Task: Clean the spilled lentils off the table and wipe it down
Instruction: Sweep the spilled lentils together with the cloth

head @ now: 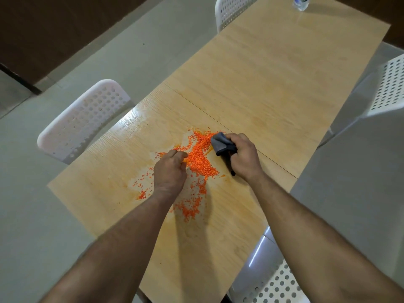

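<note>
Head: right hand [243,157] fists cloth [223,145] (left cupped).

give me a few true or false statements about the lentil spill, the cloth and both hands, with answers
1. The right hand grips a crumpled dark grey cloth. True.
2. The orange lentils have all been swept into one neat heap. False: a dense patch lies between the hands, with loose grains trailing toward the near table edge.
3. The left hand holds a dustpan. False: it holds no tool and rests cupped among the lentils.
4. The light wooden table shows orange smears around the spill. True.
5. A clear plastic bottle stands beside the lentils. False: it stands at the table's far end.
</note>
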